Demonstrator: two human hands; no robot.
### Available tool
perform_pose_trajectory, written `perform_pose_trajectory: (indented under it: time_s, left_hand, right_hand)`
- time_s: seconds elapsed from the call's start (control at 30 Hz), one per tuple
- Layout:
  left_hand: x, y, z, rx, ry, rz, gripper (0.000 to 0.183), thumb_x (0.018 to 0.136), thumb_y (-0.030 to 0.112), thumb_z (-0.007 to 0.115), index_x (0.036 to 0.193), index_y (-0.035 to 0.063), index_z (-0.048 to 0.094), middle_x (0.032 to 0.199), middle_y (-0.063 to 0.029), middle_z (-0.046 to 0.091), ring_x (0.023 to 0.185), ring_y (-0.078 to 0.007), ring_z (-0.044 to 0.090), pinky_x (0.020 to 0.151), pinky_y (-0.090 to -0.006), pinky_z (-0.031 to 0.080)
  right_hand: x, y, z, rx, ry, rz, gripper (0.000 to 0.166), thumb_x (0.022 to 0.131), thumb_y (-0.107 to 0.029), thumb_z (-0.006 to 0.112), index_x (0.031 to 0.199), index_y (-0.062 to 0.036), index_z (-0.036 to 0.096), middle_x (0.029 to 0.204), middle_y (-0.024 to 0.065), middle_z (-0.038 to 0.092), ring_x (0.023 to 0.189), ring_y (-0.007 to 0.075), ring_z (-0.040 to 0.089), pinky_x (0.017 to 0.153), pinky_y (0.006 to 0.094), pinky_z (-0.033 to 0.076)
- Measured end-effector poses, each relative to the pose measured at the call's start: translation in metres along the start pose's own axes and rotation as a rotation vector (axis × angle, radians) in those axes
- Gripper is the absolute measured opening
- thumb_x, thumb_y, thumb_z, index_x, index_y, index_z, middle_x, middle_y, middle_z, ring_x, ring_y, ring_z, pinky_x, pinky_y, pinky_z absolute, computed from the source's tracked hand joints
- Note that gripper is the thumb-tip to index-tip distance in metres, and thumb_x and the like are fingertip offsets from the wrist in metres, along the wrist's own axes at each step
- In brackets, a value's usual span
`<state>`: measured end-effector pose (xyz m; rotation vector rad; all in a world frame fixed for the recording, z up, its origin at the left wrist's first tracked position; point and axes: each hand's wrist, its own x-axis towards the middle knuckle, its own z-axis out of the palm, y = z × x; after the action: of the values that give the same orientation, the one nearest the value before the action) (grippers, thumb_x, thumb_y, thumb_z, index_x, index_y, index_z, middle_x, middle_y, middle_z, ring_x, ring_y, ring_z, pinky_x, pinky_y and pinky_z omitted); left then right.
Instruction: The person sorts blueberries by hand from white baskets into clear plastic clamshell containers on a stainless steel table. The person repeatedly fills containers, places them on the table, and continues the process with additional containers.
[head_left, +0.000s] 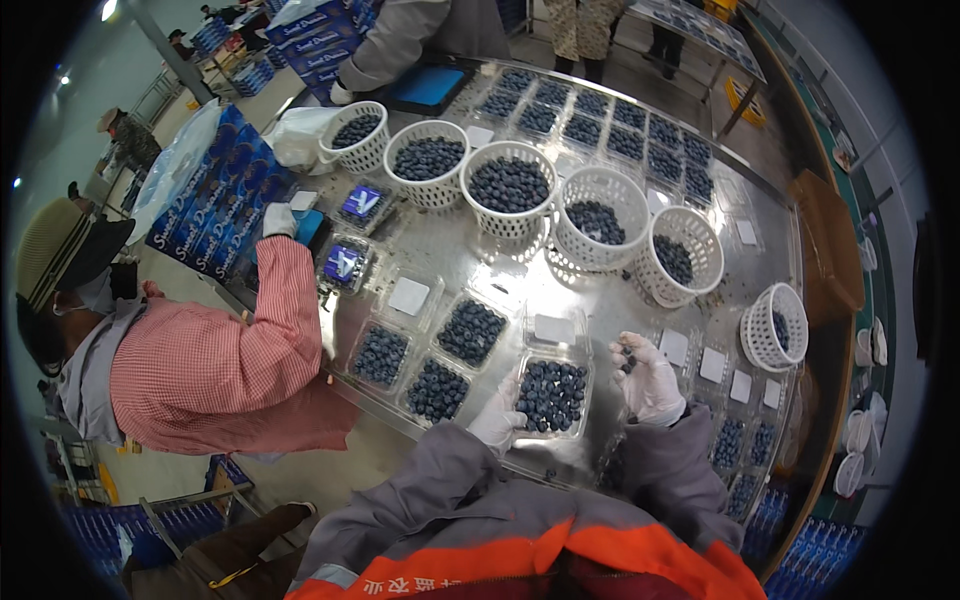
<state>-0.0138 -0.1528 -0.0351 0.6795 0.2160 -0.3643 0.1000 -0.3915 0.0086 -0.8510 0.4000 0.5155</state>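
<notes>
My left hand, in a white glove, holds the left edge of a transparent plastic clamshell. Blueberries fill its tray, and its lid, with a white pad, lies folded back. To the right, my gloved right hand is raised with its fingers curled around a few loose blueberries. Left of my left hand stand three open clamshells of berries, the nearest close to the table's front edge.
White perforated baskets with blueberries curve across the steel table. Several filled clamshells stand behind them; others are at right. At left, a co-worker's gloved hand is near a blue-topped device and printed blue cartons.
</notes>
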Motion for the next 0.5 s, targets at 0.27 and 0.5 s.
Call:
perform_pose_trajectory:
  time_s: [0.27, 0.5]
  left_hand:
    - [-0.009, 0.009, -0.006, -0.059, 0.053, -0.054, 0.109, 0.062, -0.021, 0.041, 0.162, 0.0119, 0.012, 0.158, -0.0118, 0.035, 0.140, -0.0248, 0.046, 0.110, -0.0410, 0.048]
    - [-0.005, 0.008, -0.009, -0.121, 0.040, -0.065, 0.109, 0.062, -0.021, 0.040, 0.162, 0.0109, 0.010, 0.162, -0.0070, 0.027, 0.140, -0.0190, 0.044, 0.100, -0.0291, 0.050]
  right_hand:
    - [0.119, -0.007, 0.071, -0.563, -0.619, -0.136, 0.027, 0.095, 0.007, 0.044, 0.119, 0.0121, 0.055, 0.114, 0.0167, 0.059, 0.112, 0.0267, 0.057, 0.103, 0.0327, 0.050]
    - [0.129, -0.068, 0.267, -0.713, -0.209, -0.383, 0.065, 0.105, -0.030, 0.050, 0.156, -0.0007, 0.023, 0.161, 0.0260, 0.023, 0.148, 0.0380, 0.029, 0.105, 0.0446, 0.050]
